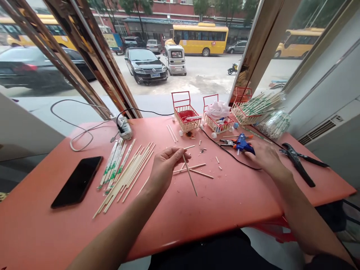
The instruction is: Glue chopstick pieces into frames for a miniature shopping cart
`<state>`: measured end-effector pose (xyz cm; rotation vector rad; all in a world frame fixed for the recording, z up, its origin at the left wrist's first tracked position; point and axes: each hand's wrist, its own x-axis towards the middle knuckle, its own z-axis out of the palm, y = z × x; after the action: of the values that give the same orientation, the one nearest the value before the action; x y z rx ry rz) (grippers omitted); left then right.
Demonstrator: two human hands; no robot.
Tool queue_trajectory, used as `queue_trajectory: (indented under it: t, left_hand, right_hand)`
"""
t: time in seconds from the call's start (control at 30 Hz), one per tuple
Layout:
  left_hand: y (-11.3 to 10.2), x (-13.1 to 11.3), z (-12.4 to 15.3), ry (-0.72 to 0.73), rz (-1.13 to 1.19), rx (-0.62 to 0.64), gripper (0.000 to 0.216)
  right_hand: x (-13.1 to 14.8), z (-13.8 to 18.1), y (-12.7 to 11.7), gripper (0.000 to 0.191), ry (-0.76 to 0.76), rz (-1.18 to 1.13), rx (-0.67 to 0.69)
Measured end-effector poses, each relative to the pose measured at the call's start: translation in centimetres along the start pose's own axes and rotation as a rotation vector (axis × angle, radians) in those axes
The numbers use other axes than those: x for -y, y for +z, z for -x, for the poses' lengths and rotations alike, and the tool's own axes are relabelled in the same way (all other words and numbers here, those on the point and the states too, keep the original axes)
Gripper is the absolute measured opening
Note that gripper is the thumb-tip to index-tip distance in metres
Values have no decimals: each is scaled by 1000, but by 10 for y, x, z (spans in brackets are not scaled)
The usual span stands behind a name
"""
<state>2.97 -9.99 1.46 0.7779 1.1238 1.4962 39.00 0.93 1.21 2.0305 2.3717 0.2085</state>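
Note:
Pinched between the thumb and fingers of my left hand (170, 159) are thin wooden sticks. One short stick (189, 147) points right, and a longer stick (190, 176) slants down toward me; whether they are joined I cannot tell. My right hand (263, 155) is closed around the handle of a blue hot glue gun (242, 142), its nozzle pointing down over the table. Pliers (227, 142) lie just left of the gun. Below my left hand, loose sticks (201, 172) cross on the tabletop, with short cut pieces (217, 160) scattered nearby.
Bare sticks (131, 170) and wrapped chopsticks (112, 163) lie left, beside a phone (77, 182). A power strip (123, 127) sits behind. Small stick-built carts (187, 116) line the window side of the red table (225, 210). Large black-handled cutters (299, 165) lie right. The gun's cord (225, 150) crosses the table.

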Motion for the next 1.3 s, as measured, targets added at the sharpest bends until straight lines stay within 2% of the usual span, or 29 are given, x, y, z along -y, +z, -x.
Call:
queue_trajectory:
  t: [0.13, 0.2, 0.4, 0.8, 0.97, 1.0, 1.03, 1.1, 1.13, 1.2, 1.3]
  left_hand:
    - [-1, 1, 4, -37, 31, -17, 60]
    - [-5, 3, 7, -30, 34, -32, 60]
    - [-16, 10, 8, -10, 87, -69, 58]
    - [-31, 24, 0, -48, 147, -134, 60]
    - [-35, 23, 1, -76, 167, -172, 62]
    - [-36, 23, 1, -64, 170, -177, 60]
    - [-37, 22, 2, -60, 171, -169, 59]
    - [-38, 22, 3, -52, 179, -155, 56]
    - [-38, 22, 4, -58, 188, -149, 57]
    - [-37, 21, 5, -83, 215, -146, 59]
    - [-35, 21, 4, -117, 267, -153, 59]
  right_hand:
    - [0, -12, 7, 42, 69, 3, -3]
    - [-5, -19, 15, 44, 51, -32, -19]
    - [-17, -29, 31, 30, -17, -83, -24]
    - [-15, -13, 26, 31, 53, -186, -156]
    - [-21, -4, 7, 34, 134, -270, -268]
    - [-22, -2, 1, 34, 154, -324, -304]
    - [-20, -1, -6, 35, 163, -498, -366]
    - [-11, 1, -19, 43, 139, -935, -447]
    - [-2, 2, -25, 48, 88, -1149, -435]
    - [21, 5, -34, 54, -12, -1439, -327]
    - [62, 13, -43, 58, -132, -1592, -105]
